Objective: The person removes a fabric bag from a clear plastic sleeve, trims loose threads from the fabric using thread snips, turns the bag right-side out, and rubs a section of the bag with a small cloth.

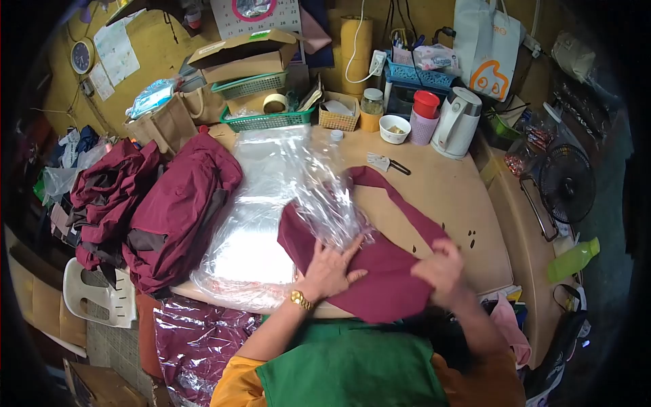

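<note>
Left grip (331, 271) spread on smooth maroon fabric (386, 288), judged light, limp; best held beside right grip (439, 273), curled, pinch unclear.

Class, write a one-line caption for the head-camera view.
Left hand flat on maroon fabric, right hand at its edge, beside clear plastic bags on a crowded worktable.

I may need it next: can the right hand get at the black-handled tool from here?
Probably yes: the black-handled tool lies uncovered on the table. The right hand just seems busy gripping the maroon cloth.
</note>
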`<state>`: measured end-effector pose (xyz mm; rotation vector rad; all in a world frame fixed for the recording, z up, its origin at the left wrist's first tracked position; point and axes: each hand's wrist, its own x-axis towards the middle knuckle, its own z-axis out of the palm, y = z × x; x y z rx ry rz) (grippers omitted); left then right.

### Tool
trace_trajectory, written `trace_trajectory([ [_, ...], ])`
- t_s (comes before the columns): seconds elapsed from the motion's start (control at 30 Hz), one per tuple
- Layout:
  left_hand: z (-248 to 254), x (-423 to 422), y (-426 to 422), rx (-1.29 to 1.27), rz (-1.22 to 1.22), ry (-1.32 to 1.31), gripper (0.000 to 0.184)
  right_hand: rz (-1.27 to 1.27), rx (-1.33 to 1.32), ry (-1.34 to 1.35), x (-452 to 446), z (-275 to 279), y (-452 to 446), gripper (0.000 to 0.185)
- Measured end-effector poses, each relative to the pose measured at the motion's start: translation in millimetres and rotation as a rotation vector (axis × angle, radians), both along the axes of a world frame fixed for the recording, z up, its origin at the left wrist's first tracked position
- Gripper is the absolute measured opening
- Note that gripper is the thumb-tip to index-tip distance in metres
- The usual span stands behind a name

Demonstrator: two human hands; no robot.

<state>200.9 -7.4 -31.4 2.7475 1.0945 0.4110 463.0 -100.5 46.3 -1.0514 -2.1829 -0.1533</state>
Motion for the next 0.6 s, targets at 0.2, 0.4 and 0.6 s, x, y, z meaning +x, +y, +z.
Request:
trace_trajectory([
  [0.2,4,-17,-54,-0.102,-0.351,-0.432,0.064,-0.044,-0.481,-0.267,-47,68,131,0.02],
  [0.4,25,-143,-78,-0.128,0.584,-1.001,0.084,0.099,-0.968,-0.328,-67,-18,220,0.03],
  [0.6,10,-228,-83,0.081,0.782,-0.601,0.062,0.112,-0.675,-0.246,-77,-43,205,0.078],
])
